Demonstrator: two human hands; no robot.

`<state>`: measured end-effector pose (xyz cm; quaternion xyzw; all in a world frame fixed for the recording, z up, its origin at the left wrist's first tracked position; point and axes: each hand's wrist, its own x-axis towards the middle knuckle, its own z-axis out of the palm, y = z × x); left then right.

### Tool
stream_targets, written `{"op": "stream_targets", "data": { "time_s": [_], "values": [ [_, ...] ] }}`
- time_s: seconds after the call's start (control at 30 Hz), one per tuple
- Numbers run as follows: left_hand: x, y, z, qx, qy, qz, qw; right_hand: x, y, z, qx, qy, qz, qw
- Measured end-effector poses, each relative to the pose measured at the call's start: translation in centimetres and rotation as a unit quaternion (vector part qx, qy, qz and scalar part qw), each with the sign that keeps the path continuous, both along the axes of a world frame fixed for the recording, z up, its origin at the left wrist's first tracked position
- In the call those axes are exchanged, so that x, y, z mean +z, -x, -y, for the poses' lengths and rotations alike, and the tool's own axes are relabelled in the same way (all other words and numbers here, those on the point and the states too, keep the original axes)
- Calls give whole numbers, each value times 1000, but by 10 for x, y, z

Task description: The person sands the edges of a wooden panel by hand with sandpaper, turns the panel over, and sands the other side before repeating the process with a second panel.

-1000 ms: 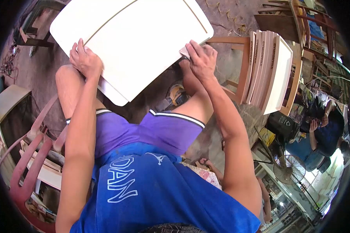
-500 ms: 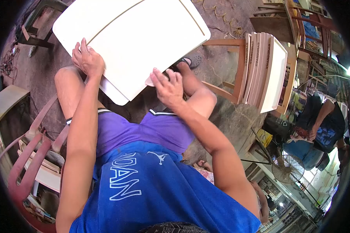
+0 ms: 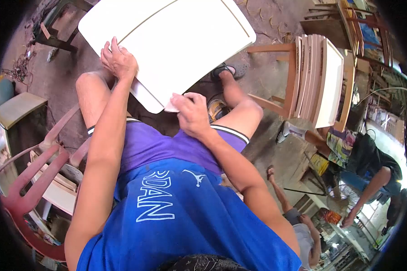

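A large white panel (image 3: 181, 49) with rounded corners and a thin groove line across it lies in front of my knees. On its left edge rests my left hand (image 3: 120, 59), fingers spread on the surface. My right hand (image 3: 192, 114) is closed around a small pale sheet (image 3: 171, 107) that looks like a piece of sandpaper, held at the panel's near corner. What supports the panel underneath is hidden.
Several white-faced panels (image 3: 326, 81) stand stacked on a wooden chair frame (image 3: 276, 105) to the right. A reddish chair (image 3: 36, 189) is at left, beside a small table (image 3: 20, 108). A person in dark clothing (image 3: 371, 158) bends at right; another person (image 3: 305, 235) is lower right.
My right hand has moved down and left to the panel's near corner with the pale sheet. The view has shifted, and two other people show more fully at right.
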<state>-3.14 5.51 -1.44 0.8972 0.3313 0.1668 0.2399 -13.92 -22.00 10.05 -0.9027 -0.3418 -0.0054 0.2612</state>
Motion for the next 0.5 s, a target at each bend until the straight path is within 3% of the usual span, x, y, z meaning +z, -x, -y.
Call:
{"op": "stream_targets", "data": {
  "time_s": [0.07, 0.1, 0.13, 0.17, 0.2, 0.23, 0.27, 0.33, 0.5],
  "values": [
    [8, 3, 3, -15, -6, 18, 1000, 0, -2, 11, -90, -164, -98, 977],
    [22, 10, 13, -50, -55, 25, 997, 0, -3, 19, -144, -204, -125, 960],
    [36, 16, 24, -83, -104, 35, 991, -12, -6, 25, -191, -298, -77, 932],
    [44, 27, 36, -164, -114, 47, 979, -14, -8, 38, -265, -321, -115, 902],
    [41, 43, 56, -247, -132, 68, 957, -28, -8, 49, -343, -366, -139, 854],
    [33, 61, 80, -310, -130, 87, 938, -34, -10, 55, -419, -448, -168, 772],
    [80, 74, 110, -386, -113, 9, 916, -36, -11, 67, -490, -397, -193, 751],
    [74, 87, 145, -392, -102, 1, 914, -49, -17, 88, -548, -402, -251, 690],
    [79, 84, 167, -429, -164, 36, 888, -60, -17, 100, -505, -444, -278, 686]
  ]
}}
